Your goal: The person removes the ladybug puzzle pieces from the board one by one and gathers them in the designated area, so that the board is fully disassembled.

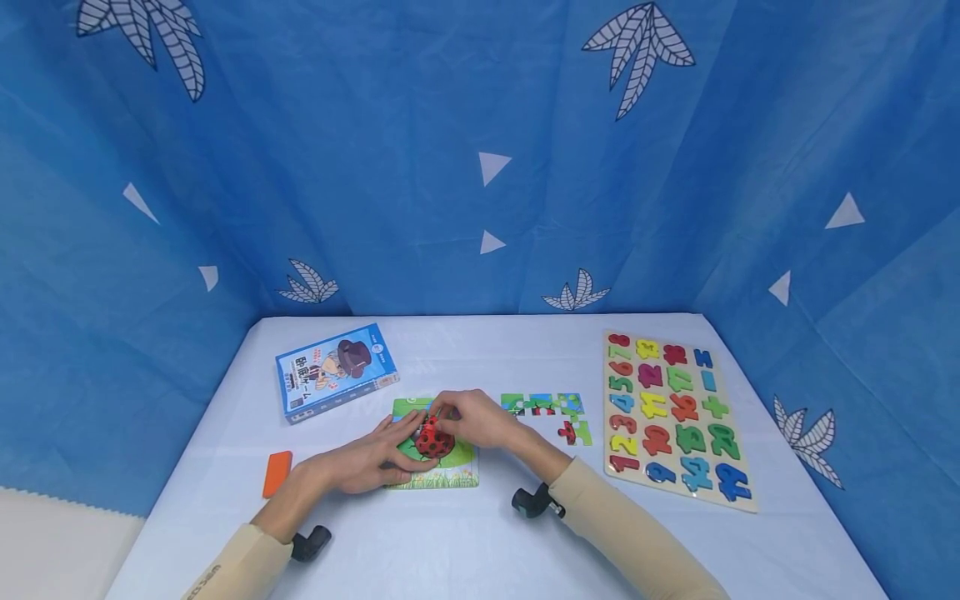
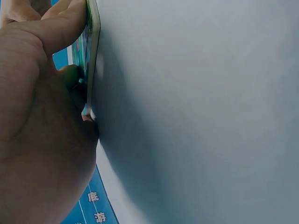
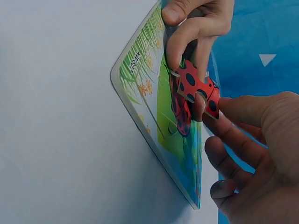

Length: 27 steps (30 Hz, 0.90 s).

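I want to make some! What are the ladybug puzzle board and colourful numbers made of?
The green rectangular ladybug puzzle board looks like smooth printed wood or fibreboard: its edge is pale. The multicoloured number shapes seem glossy, perhaps painted wood or plastic: they catch highlights.

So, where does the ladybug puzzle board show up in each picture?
Head: the ladybug puzzle board lies below and left of centre.
Left wrist: seen edge-on, upper left.
Right wrist: slanting down the middle from top centre.
Shared landmark: the left hand, visible in all three.
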{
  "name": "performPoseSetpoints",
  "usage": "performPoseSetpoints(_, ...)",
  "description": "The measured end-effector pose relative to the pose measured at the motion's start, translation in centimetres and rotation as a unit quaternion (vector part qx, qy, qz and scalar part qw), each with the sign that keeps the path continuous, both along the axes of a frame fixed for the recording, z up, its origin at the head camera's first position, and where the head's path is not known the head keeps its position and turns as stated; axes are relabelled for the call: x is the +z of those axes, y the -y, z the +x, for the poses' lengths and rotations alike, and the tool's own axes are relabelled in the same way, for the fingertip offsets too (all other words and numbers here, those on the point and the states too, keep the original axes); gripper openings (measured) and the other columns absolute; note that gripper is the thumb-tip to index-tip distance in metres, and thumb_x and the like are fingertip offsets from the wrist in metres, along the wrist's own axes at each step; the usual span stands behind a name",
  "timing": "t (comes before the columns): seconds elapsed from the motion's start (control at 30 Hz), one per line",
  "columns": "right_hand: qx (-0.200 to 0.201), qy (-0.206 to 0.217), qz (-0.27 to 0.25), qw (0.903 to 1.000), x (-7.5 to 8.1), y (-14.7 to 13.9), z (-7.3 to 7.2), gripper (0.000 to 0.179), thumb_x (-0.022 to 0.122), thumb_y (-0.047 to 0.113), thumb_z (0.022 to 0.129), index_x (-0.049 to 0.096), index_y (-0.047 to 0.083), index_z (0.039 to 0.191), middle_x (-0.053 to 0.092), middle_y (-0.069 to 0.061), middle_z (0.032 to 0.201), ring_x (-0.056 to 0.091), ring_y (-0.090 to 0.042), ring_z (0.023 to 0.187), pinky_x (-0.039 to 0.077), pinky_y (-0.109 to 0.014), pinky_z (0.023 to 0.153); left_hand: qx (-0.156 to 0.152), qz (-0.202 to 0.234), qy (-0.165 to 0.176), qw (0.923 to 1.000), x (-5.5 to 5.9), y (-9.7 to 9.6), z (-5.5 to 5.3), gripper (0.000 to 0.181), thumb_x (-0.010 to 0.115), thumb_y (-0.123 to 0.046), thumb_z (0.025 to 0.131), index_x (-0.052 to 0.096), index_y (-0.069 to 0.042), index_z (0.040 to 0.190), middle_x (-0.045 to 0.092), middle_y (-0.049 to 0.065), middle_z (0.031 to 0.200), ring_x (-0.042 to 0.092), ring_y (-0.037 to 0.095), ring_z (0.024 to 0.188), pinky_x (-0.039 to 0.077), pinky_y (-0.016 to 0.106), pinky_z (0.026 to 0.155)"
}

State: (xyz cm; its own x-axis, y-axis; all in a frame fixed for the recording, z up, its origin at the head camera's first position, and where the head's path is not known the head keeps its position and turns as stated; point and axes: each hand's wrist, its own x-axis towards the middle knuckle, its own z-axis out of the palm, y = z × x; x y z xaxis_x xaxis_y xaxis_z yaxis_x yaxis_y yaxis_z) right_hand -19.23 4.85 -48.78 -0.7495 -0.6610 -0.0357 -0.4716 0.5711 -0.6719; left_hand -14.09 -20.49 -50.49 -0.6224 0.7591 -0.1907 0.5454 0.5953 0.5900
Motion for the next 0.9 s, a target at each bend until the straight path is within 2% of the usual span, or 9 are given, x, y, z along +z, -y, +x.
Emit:
performPoseSetpoints(0.37, 0.0, 0.007, -0.013, 0.9999, -0.07, -0.26, -0.09, 0.011, 0.068, 0.022, 0.098, 0.067, 0.024, 0.109, 0.068, 0.013, 0.092, 0.061, -0.001, 0.076, 0.05, -0.021, 0.064, 0.004, 0.004, 0.003, 1.0, 0.11, -0.06, 0.13, 0.038, 0.059, -0.031, 0.101, 0.06, -0.044, 0.137, 0.006, 0.004, 0.169, 0.0, 0.028, 0.156, 0.0, 0.058, 0.124)
performPoseSetpoints(0.6, 0.006, 0.012, -0.026, 0.9996, 0.05, -0.3, -0.12, 0.011, 0.068, 0.019, 0.097, 0.067, 0.024, 0.108, 0.069, 0.014, 0.093, 0.062, 0.0, 0.081, 0.052, -0.021, 0.071, -0.004, 0.015, -0.005, 0.9999, 0.19, -0.08, 0.18, 0.038, 0.06, -0.03, 0.101, 0.061, -0.04, 0.138, 0.011, 0.012, 0.169, 0.003, 0.037, 0.155, 0.002, 0.064, 0.121)
performPoseSetpoints(0.77, -0.002, 0.006, -0.038, 0.9992, 0.17, -0.38, -0.39, 0.012, 0.069, 0.018, 0.096, 0.068, 0.025, 0.105, 0.069, 0.015, 0.092, 0.063, 0.0, 0.085, 0.052, -0.022, 0.077, 0.001, 0.007, -0.001, 1.0, 0.24, -0.13, 0.16, 0.038, 0.06, -0.03, 0.101, 0.06, -0.041, 0.138, 0.012, 0.011, 0.169, 0.003, 0.034, 0.156, 0.001, 0.061, 0.122)
performPoseSetpoints(0.9, -0.006, 0.009, -0.051, 0.9987, 0.38, -0.87, -0.6, 0.011, 0.069, 0.018, 0.096, 0.068, 0.024, 0.105, 0.069, 0.015, 0.092, 0.063, -0.002, 0.085, 0.052, -0.023, 0.076, 0.004, 0.006, 0.002, 1.0, 0.19, -0.18, 0.09, 0.039, 0.061, -0.03, 0.1, 0.061, -0.042, 0.137, 0.011, 0.01, 0.169, 0.002, 0.032, 0.156, 0.001, 0.06, 0.123)
